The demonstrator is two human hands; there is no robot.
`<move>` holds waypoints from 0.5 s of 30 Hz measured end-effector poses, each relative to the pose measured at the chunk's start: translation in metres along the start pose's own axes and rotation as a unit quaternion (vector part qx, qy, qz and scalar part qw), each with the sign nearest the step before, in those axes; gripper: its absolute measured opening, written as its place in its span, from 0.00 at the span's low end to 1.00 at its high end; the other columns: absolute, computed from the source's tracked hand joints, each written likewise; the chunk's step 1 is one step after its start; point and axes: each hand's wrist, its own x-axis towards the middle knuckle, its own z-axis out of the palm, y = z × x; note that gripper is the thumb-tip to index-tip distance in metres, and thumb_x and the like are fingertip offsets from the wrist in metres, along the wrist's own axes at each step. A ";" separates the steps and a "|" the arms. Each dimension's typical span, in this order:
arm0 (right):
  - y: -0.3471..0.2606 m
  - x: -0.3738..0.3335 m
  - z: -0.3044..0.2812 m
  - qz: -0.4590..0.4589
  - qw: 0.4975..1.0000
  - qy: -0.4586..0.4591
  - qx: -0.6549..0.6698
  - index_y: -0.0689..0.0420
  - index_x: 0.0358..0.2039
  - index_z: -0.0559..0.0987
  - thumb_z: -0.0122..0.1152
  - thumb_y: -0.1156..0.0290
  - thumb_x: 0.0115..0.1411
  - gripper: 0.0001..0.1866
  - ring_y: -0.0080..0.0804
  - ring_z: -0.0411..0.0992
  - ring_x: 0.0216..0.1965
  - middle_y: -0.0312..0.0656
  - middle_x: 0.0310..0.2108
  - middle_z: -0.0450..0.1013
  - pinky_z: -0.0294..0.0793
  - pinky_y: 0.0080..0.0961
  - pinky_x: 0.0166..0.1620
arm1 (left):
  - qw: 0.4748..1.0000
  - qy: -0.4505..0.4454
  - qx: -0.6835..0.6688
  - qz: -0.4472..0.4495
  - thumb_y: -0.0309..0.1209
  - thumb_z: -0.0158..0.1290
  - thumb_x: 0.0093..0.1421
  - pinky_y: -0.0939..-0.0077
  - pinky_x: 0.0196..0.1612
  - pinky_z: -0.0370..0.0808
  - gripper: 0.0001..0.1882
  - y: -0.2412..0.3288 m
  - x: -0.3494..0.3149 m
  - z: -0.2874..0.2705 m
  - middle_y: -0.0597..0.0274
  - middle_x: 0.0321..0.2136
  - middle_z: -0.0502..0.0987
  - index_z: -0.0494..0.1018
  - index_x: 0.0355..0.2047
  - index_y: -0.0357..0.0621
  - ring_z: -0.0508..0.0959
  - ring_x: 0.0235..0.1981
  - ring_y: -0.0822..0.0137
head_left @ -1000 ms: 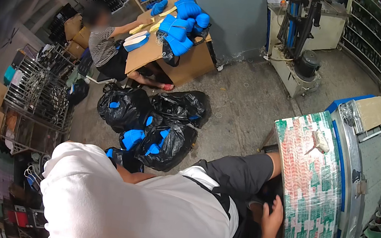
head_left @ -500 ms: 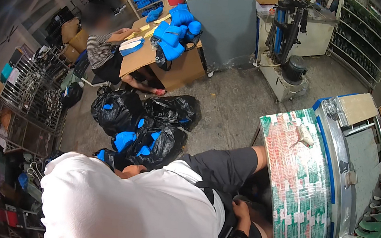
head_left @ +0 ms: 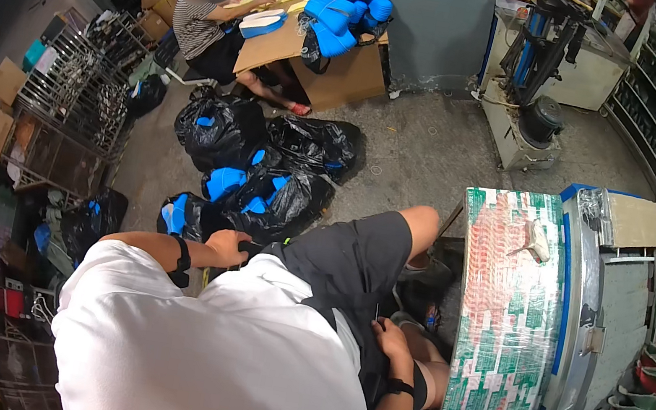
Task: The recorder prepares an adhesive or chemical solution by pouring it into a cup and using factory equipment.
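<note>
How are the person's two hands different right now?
The left hand stretches out sideways to the black bags of blue pieces on the floor; the right hand rests on the lap. The left looks curled shut; the right lies flatter. Both wear a black wristband.

Black plastic bag (head_left: 198, 220), open, w/ flat blue pieces showing inside, slumped on concrete floor at person's left; left hand (head_left: 230, 248) reaches to its edge. 3 more black bags (head_left: 302, 150) w/ same blue pieces piled just behind, touching.
</note>
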 end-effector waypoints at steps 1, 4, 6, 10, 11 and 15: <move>0.001 0.000 -0.001 0.005 1.000 -0.019 0.002 0.57 0.58 0.78 0.56 0.50 0.69 0.27 0.55 0.74 0.59 0.57 0.55 0.77 0.71 0.40 0.61 | 1.000 -0.008 0.004 0.005 0.43 0.58 0.50 0.58 0.55 0.79 0.32 -0.001 0.002 0.003 0.45 0.43 0.84 0.79 0.56 0.48 0.84 0.46 0.48; 0.004 -0.004 -0.003 0.023 0.999 -0.043 0.006 0.56 0.57 0.79 0.55 0.48 0.69 0.27 0.53 0.74 0.59 0.56 0.55 0.77 0.70 0.39 0.62 | 1.000 0.001 -0.006 0.012 0.43 0.59 0.50 0.57 0.55 0.79 0.30 -0.005 0.002 0.010 0.44 0.44 0.84 0.80 0.54 0.46 0.83 0.47 0.47; 0.009 -0.004 -0.001 0.017 1.000 -0.015 0.013 0.56 0.56 0.80 0.57 0.48 0.68 0.27 0.53 0.75 0.58 0.55 0.53 0.78 0.71 0.39 0.61 | 0.999 0.017 -0.017 0.026 0.42 0.59 0.50 0.56 0.55 0.78 0.29 -0.007 0.006 0.015 0.43 0.45 0.83 0.81 0.52 0.44 0.83 0.47 0.45; 0.018 0.004 0.012 0.018 0.999 0.029 0.002 0.57 0.56 0.81 0.62 0.50 0.66 0.27 0.52 0.77 0.56 0.55 0.51 0.80 0.74 0.39 0.59 | 0.996 -0.027 0.010 0.081 0.40 0.61 0.55 0.61 0.62 0.74 0.27 -0.018 0.005 0.016 0.51 0.54 0.78 0.77 0.55 0.45 0.76 0.58 0.51; 0.020 0.007 0.013 0.026 0.999 0.031 0.018 0.57 0.56 0.81 0.63 0.49 0.64 0.28 0.51 0.77 0.56 0.54 0.52 0.80 0.74 0.39 0.59 | 0.991 -0.004 0.016 0.135 0.38 0.61 0.56 0.61 0.62 0.74 0.25 -0.026 0.005 0.021 0.53 0.54 0.79 0.78 0.55 0.46 0.76 0.58 0.52; 0.055 0.027 0.026 0.028 0.997 0.050 0.053 0.60 0.55 0.81 0.71 0.54 0.59 0.29 0.50 0.80 0.53 0.56 0.50 0.81 0.77 0.37 0.55 | 0.981 0.006 -0.022 0.192 0.30 0.56 0.60 0.60 0.62 0.73 0.18 -0.024 0.004 0.019 0.60 0.53 0.79 0.79 0.52 0.52 0.76 0.57 0.52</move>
